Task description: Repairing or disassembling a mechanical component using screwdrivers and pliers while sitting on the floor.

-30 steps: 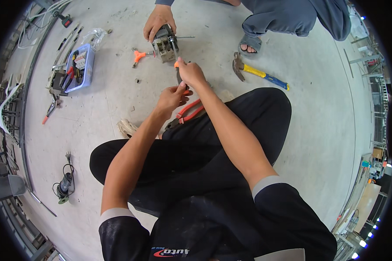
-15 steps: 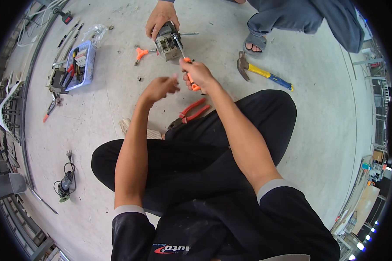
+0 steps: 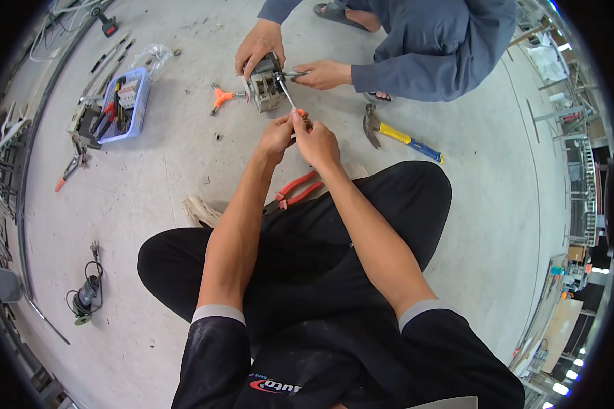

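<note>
Pale grey floor (image 3: 150, 198) spreads all around, and a person in black clothes sits on it with bent legs. The right hand (image 3: 318, 144) is closed around the orange handle of a screwdriver with a thin, shiny metal shaft (image 3: 288, 95). The left hand (image 3: 275, 138) is curled up beside it, but I cannot tell if it grips too. The screwdriver points at the right side of a boxy grey metal block (image 3: 265, 87) on the floor in front. Another person's hand (image 3: 259, 46) holds the block's top. Big pliers with red handles (image 3: 297, 193) lie near the legs. A hammer with a yellow and blue handle (image 3: 397, 134) lies to the right.
</note>
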`<state>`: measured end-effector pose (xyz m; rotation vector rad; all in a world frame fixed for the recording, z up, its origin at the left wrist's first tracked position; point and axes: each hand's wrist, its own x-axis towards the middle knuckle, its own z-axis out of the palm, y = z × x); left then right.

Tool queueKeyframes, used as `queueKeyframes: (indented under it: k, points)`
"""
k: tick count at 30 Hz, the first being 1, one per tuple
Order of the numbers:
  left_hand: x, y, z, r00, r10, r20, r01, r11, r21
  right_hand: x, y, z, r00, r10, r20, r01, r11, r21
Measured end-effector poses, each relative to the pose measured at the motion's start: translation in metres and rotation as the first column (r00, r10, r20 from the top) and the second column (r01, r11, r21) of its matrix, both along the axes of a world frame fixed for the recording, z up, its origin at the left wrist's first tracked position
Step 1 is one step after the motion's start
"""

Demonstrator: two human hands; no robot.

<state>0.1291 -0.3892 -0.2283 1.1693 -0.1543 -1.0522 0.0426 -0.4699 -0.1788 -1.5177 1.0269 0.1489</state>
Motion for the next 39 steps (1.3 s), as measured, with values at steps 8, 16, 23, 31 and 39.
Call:
queueKeyframes:
  k: [8, 16, 23, 31, 39]
  points:
    - [0.008, 0.000, 0.006, 0.993, -0.080, 0.086, 0.063, 0.982, 0.178, -0.008, -0.031, -0.037, 0.968, -0.098, 0.232, -0.116, 0.645, 0.756]
    - [0.019, 0.024, -0.028, 0.985, -0.034, 0.169, 0.024, 0.998, 0.063, 0.004, 0.021, -0.007, 0.992, -0.024, 0.121, -0.002, 0.977, 0.211]
    - [0.006, 0.005, 0.022, 0.998, -0.059, 0.033, 0.058, 0.998, 0.035, -0.001, -0.011, -0.057, 0.930, -0.020, 0.366, 0.057, 0.994, -0.089]
    - [0.020, 0.016, -0.009, 0.982, -0.123, 0.143, 0.123, 0.992, 0.010, -0.007, 0.012, 0.000, 0.978, -0.099, 0.183, 0.037, 0.948, 0.317]
    - [0.013, 0.005, 0.002, 0.898, -0.047, 0.437, -0.103, 0.944, 0.313, -0.009, 0.024, -0.014, 0.997, 0.055, -0.050, -0.075, 0.701, -0.709]
